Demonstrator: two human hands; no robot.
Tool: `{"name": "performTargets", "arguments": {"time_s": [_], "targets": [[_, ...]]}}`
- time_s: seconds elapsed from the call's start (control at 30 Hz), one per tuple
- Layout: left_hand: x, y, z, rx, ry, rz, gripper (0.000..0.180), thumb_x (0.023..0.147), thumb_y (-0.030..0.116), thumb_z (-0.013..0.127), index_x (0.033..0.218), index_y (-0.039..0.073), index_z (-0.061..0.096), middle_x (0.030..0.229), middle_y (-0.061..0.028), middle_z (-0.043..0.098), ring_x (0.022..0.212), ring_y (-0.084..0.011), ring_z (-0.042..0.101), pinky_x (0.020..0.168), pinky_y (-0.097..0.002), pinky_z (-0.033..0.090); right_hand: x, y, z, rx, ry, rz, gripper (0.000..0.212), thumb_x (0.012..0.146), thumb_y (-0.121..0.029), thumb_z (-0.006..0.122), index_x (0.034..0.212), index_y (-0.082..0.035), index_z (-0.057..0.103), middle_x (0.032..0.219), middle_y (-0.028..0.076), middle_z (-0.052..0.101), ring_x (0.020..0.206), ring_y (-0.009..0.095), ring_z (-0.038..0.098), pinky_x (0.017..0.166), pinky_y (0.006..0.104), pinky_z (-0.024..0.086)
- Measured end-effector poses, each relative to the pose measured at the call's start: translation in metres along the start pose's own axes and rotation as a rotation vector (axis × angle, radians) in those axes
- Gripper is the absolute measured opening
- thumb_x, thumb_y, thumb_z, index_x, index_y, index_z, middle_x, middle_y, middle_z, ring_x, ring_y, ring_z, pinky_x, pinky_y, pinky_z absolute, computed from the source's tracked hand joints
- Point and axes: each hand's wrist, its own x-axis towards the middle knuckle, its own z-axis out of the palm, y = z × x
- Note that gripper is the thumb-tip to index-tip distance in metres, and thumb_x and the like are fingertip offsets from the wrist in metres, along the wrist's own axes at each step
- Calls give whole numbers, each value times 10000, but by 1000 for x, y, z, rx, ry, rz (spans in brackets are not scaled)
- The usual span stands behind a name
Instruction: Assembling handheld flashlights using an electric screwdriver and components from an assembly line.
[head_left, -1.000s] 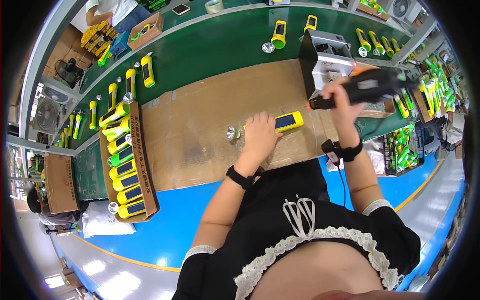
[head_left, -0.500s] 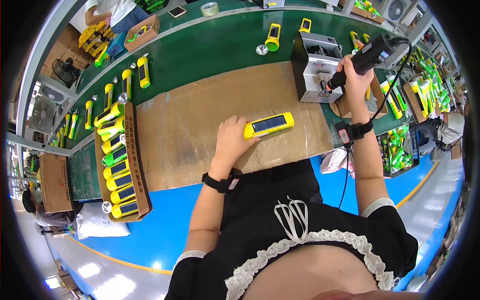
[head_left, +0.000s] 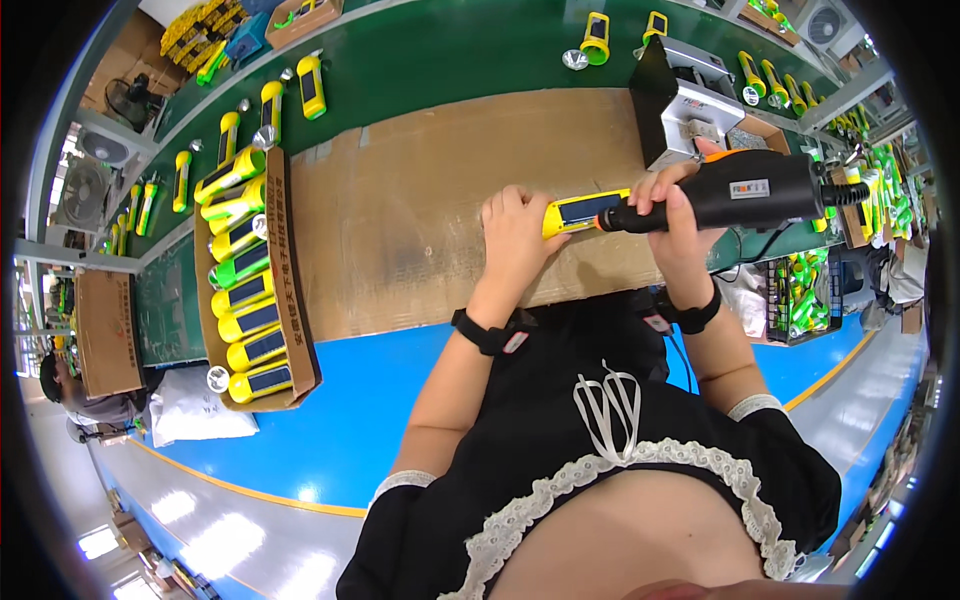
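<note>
A yellow flashlight (head_left: 580,211) with a dark solar panel lies on the brown cardboard sheet (head_left: 420,200). My left hand (head_left: 516,235) is closed around its left end. In my right hand (head_left: 682,220) is a black electric screwdriver (head_left: 755,192), held nearly level with its tip pointing left. The tip is over or against the near side of the flashlight; I cannot tell whether it touches. The flashlight's right end is partly hidden by my right fingers.
A grey and black screw feeder (head_left: 690,105) stands behind my right hand. At left, a cardboard box (head_left: 292,320) holds several flashlights. More flashlights (head_left: 311,88) stand or lie along the green bench (head_left: 440,60). A black crate (head_left: 802,298) of green and yellow parts is at right.
My right hand has brought the screwdriver from the screw feeder down and left to the flashlight. My view has shifted slightly. The left hand still grips the flashlight.
</note>
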Motion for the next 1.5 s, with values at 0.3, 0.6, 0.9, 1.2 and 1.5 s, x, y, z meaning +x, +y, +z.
{"name": "performTargets", "arguments": {"time_s": [0.3,0.6,0.9,1.2,1.5], "targets": [[-13,6,2,-37,45,-19,454,538,236,816,934,122,627,927,-89,512,920,-285,484,804,-406,360,-12,10,24,27,12,40,515,832,74,492,1288,5,262,747,87,519,614,163,550,622,328,487],[-1,-1,6,-27,58,-10,457,528,251,813,924,127,621,918,-89,512,903,-285,483,781,-406,356,-8,27,27,-3,9,46,501,817,85,495,1259,1,276,747,85,521,640,159,554,642,317,487],[-5,-1,8,9,34,-19,520,501,220,823,928,77,563,901,-123,499,892,-302,488,778,-410,371,-23,45,27,-280,-177,90,401,815,85,462,1154,-52,294,749,57,481,641,140,515,638,292,459],[1,12,0,108,-112,-8,568,593,322,778,1069,98,563,907,-109,529,882,-309,511,731,-404,374,-11,36,26,-71,-53,189,456,725,90,605,1146,-2,458,763,19,563,681,75,550,620,232,460],[-2,21,-1,122,-181,19,509,603,359,777,999,103,586,934,-127,534,912,-308,509,795,-417,372,-8,-35,-16,53,-66,9,566,807,-16,597,1270,-41,273,723,85,514,572,161,546,569,308,471]]}}
